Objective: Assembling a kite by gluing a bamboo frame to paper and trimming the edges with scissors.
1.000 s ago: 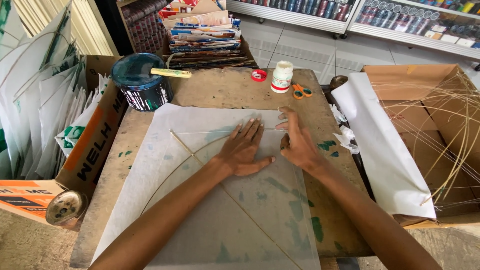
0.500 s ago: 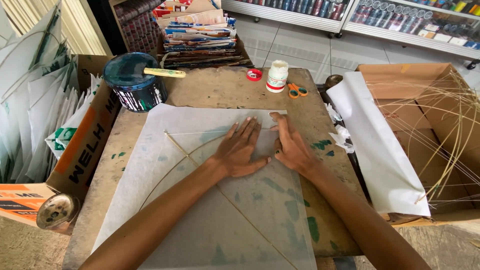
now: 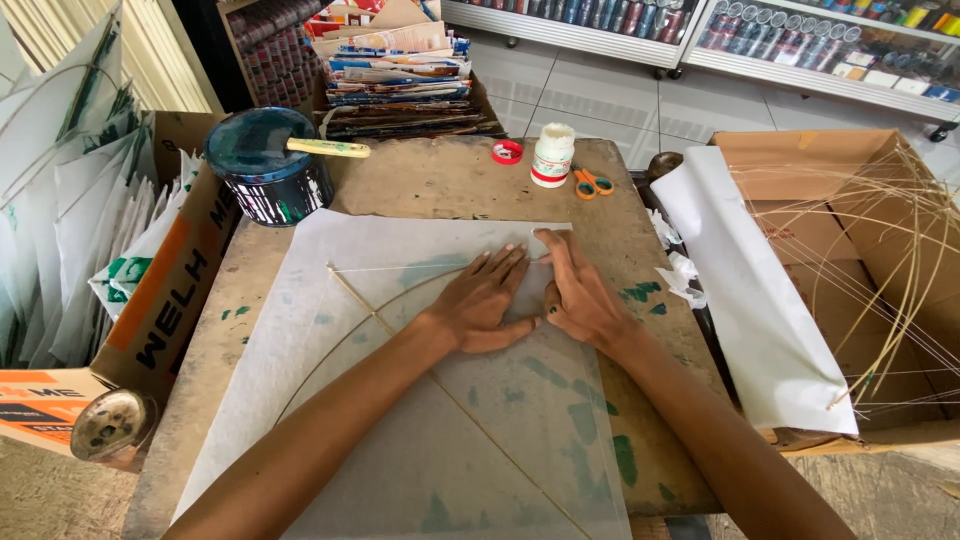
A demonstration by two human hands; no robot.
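Both hands flat on thin paper
Left hand (image 3: pixel 487 300) and right hand (image 3: pixel 577 295) press the translucent paper sheet (image 3: pixel 400 400), grips released; its 6 o'clock edge is cut off, thin sticks (image 3: pixel 380 320) show through.

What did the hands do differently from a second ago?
Not much. Both hands, the left hand and the right hand, slid a little toward the far right corner of the thin paper sheet, pressing it flat. Nothing was picked up or let go. The stick frame, paint can, glue bottle and scissors stayed put.
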